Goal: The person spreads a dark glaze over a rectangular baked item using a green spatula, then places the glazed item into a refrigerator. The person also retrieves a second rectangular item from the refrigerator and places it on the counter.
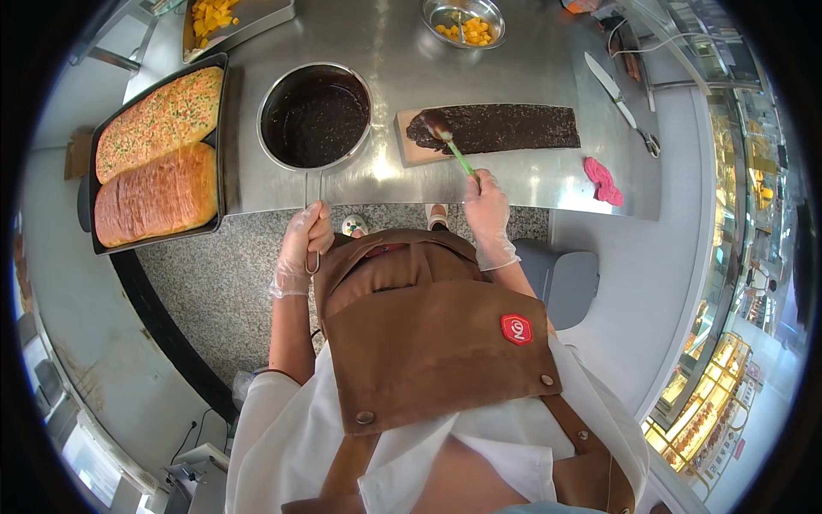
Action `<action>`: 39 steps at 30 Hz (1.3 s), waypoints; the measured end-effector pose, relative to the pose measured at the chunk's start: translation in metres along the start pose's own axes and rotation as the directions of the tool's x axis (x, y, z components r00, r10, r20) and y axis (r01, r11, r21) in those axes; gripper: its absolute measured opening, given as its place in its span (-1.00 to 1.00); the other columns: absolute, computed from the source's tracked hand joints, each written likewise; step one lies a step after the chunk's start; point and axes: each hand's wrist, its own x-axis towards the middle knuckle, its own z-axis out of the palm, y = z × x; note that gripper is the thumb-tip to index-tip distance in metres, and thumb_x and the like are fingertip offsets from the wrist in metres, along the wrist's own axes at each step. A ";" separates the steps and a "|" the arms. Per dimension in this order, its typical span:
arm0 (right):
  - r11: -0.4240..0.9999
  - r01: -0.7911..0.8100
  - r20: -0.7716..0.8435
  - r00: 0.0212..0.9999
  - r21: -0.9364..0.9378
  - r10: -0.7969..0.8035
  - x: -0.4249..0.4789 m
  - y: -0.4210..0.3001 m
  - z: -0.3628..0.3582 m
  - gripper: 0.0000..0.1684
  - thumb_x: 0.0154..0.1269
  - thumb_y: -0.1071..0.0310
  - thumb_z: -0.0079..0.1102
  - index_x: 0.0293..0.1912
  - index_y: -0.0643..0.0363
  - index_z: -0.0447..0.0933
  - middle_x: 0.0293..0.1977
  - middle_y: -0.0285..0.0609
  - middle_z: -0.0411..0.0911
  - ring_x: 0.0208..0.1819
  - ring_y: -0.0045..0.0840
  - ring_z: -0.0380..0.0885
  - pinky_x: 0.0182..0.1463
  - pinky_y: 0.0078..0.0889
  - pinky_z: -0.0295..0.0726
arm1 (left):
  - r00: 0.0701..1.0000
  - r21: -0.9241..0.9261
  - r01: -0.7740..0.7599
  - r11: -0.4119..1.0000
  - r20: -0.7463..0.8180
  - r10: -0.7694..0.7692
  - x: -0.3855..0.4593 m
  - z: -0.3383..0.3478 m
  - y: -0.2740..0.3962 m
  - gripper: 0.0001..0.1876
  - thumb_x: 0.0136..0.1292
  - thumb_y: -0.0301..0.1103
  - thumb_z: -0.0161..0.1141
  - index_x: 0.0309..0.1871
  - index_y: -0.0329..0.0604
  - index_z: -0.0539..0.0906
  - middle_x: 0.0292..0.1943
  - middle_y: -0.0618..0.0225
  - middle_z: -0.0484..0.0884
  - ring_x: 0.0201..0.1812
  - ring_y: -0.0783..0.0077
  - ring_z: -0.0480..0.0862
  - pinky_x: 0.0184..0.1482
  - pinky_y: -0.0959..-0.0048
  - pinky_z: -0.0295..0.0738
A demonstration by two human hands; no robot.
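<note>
My left hand (307, 232), in a clear plastic glove, grips the wire handle of a steel saucepan (367, 138). A dark, glossy mixture (321, 119) flecked with pale bits coats the inside of the pan. My right hand (486, 200), gloved the same way, holds a spatula (460, 154) by its green handle. The spatula's smeared head rests at the left end of a long slab (514, 127) covered in the same dark mixture. Under that end, part of a light brown board or cake layer (411, 144) shows; I cannot tell which.
On the left, a black baking tray (223, 138) holds two large loaves. A metal tray (263, 22) and a steel bowl (429, 32) hold yellow fruit cubes. A knife (610, 88), scissors (650, 141) and a pink cloth (602, 182) lie right on the steel table (385, 70).
</note>
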 end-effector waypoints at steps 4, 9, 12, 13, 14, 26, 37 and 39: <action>0.991 -0.125 0.039 0.992 0.038 0.123 -0.003 -0.002 -0.012 -0.74 0.41 0.18 -0.01 -0.07 0.09 0.53 -0.31 0.05 0.63 -0.27 0.05 0.61 -0.16 0.07 0.52 | 1.000 -0.009 -0.004 1.000 0.001 0.004 -0.001 -0.001 0.000 -0.73 0.52 -0.14 -0.05 -0.28 -0.11 0.42 -0.68 0.67 0.16 -0.74 0.73 0.12 -0.66 0.63 0.07; 0.997 -0.078 0.003 0.997 0.009 0.078 -0.004 0.003 0.001 -0.75 0.41 0.16 -0.01 -0.07 0.06 0.52 -0.34 0.08 0.63 -0.27 0.06 0.61 -0.17 0.09 0.52 | 1.000 0.007 -0.006 1.000 0.006 0.006 -0.002 0.002 0.002 -0.72 0.53 -0.14 -0.06 -0.28 -0.10 0.41 -0.68 0.67 0.16 -0.74 0.73 0.12 -0.66 0.62 0.08; 1.000 -0.018 0.072 0.997 0.020 0.016 -0.011 -0.004 0.009 -0.75 0.42 0.15 -0.01 -0.07 0.06 0.51 -0.34 0.08 0.63 -0.27 0.07 0.61 -0.16 0.11 0.52 | 1.000 0.005 -0.004 1.000 0.015 0.004 -0.001 0.001 0.002 -0.72 0.53 -0.14 -0.07 -0.28 -0.10 0.41 -0.68 0.67 0.16 -0.74 0.74 0.12 -0.66 0.62 0.08; 0.999 -0.008 0.108 0.994 0.033 0.004 -0.013 -0.006 0.010 -0.74 0.42 0.15 -0.01 -0.07 0.06 0.50 -0.34 0.08 0.63 -0.27 0.07 0.61 -0.16 0.11 0.51 | 1.000 0.002 -0.003 1.000 0.017 0.003 -0.001 0.001 0.002 -0.72 0.53 -0.14 -0.07 -0.28 -0.10 0.41 -0.68 0.67 0.16 -0.74 0.74 0.12 -0.66 0.62 0.07; 0.998 -0.010 0.118 0.993 0.061 0.003 -0.012 -0.002 0.009 -0.74 0.43 0.14 -0.01 -0.07 0.06 0.49 -0.37 0.09 0.62 -0.28 0.06 0.61 -0.17 0.10 0.51 | 1.000 0.000 -0.002 1.000 0.015 0.002 -0.001 0.001 0.002 -0.72 0.53 -0.14 -0.07 -0.29 -0.10 0.41 -0.68 0.67 0.16 -0.75 0.74 0.12 -0.66 0.63 0.07; 0.995 -0.075 0.134 0.989 0.070 0.065 -0.019 0.000 0.001 -0.73 0.41 0.14 0.01 -0.07 0.08 0.52 -0.32 0.08 0.63 -0.24 0.04 0.61 -0.14 0.01 0.53 | 1.000 -0.017 0.015 1.000 -0.003 -0.016 0.000 0.003 0.001 -0.72 0.53 -0.15 -0.07 -0.30 -0.10 0.41 -0.69 0.68 0.16 -0.75 0.75 0.09 -0.66 0.63 0.05; 0.984 -0.157 0.158 0.977 0.079 0.143 -0.001 0.026 -0.011 -0.73 0.41 0.15 0.03 -0.04 0.08 0.52 -0.30 0.07 0.64 -0.23 0.01 0.62 -0.15 -0.07 0.54 | 1.000 -0.003 -0.002 1.000 -0.015 0.002 -0.003 0.005 0.002 -0.72 0.54 -0.17 -0.09 -0.30 -0.13 0.41 -0.67 0.65 0.17 -0.75 0.74 0.11 -0.66 0.62 0.07; 0.995 -0.098 0.206 0.974 0.029 0.090 -0.005 0.021 -0.013 -0.72 0.41 0.14 0.04 -0.04 0.08 0.52 -0.29 0.07 0.64 -0.22 0.01 0.62 -0.15 -0.07 0.54 | 1.000 0.000 -0.001 1.000 -0.009 0.001 -0.001 0.004 0.002 -0.72 0.53 -0.17 -0.09 -0.30 -0.13 0.41 -0.67 0.65 0.17 -0.74 0.74 0.11 -0.66 0.62 0.07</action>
